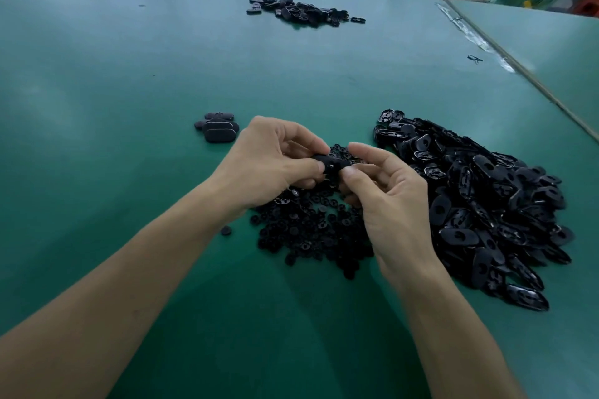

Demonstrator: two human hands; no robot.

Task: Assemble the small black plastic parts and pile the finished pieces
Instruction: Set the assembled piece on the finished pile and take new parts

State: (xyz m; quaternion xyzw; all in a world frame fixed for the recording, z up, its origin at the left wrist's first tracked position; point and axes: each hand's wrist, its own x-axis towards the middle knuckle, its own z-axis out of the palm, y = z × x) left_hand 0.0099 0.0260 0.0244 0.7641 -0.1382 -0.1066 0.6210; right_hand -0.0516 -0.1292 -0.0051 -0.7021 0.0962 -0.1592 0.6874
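two hands meet over the green surface (129,74): the left hand (269,162) and right hand (385,191) both have their fingers (308,168) curled in, pinching one small black part (330,163) between thumbs and forefingers. beneath the fingers lies a heap of small round pieces (311,233), with one stray piece (226,230) just off its left edge. right of the fingers spreads a larger pile of oval shells (486,204). left of and just beyond the fingers sits a little stack of finished pieces (218,128), apart from the hands. well beyond lies a far pile (304,11), with bare surface between. a seam (518,68) runs diagonally, far right of the fingers.
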